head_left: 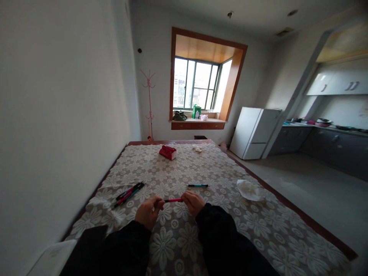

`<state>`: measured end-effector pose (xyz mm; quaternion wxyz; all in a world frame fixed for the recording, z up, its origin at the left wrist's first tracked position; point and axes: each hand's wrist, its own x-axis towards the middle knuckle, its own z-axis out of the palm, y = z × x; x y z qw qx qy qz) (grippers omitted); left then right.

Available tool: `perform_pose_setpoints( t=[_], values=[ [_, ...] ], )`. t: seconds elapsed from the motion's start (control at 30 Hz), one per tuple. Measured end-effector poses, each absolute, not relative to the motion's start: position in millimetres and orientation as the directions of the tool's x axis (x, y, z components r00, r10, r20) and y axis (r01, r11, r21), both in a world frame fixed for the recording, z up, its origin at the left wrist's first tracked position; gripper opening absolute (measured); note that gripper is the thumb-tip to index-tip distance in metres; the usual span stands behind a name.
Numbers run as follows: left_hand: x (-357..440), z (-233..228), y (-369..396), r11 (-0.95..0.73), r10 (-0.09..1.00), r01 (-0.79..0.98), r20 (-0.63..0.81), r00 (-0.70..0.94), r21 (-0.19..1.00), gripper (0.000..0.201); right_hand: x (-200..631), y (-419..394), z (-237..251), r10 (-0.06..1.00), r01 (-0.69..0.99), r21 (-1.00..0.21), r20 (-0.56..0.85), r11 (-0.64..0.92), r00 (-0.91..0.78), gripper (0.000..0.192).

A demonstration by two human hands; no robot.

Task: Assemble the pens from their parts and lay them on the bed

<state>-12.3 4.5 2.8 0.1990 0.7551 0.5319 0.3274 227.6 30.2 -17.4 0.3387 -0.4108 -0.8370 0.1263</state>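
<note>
Holding a pink pen (173,200) level between them, the left hand (148,211) and the right hand (194,202) hover just above the table (316,226); each has its fingers curled shut on one end of the pen, left on the dark tip end, right on the other. Both sleeves are black.

Taking the pink pen as the landmark: under it lies a lace cloth (184,245) with a white flower pattern, covering nearly all of a dark wood table whose rim shows along the right edge. Left of the pen, near it, lies a small bundle of pens (129,193) (three by my count, though they overlap and I cannot be sure). Just beyond the pen, slightly right, lies one teal pen (197,186). Right of the pen, well apart, sits one crumpled white tissue (248,190). Farther beyond, near the table's far end, sits one red packet (168,152), with a small white scrap (197,148) to its right.

Past the table, a pink coat stand (149,105) stands against the wall to the left, and a wood-framed bay window (198,84) faces the camera, with a few small items on its sill. Far right of the pen, one white fridge (254,132) stands on the grey floor, beside a kitchen counter (324,128) with white cabinets above.
</note>
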Motion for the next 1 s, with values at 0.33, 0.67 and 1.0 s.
perform_pose_setpoints(
  t=[0.33, 0.67, 1.0],
  values=[
    [-12.5, 0.9, 7.0, -0.292, 0.955, 0.793, 0.207, 0.213, 0.535, 0.040, 223.8, 29.0, -19.2, 0.802, 0.670, -0.443, 0.376, 0.596, -0.464, 0.021],
    [-11.7, -3.0, 5.4, -0.302, 0.953, 0.802, 0.176, 0.246, 0.516, 0.037, 224.1, 30.6, -23.1, 0.792, 0.713, -0.358, 0.378, 0.603, -0.480, 0.031],
    [-12.3, -6.5, 9.9, -0.215, 0.976, 0.766, 0.142, 0.163, 0.606, 0.054, 222.9, 30.1, -18.8, 0.670, 0.622, -0.296, 0.514, 0.725, -0.536, 0.031]
  ],
)
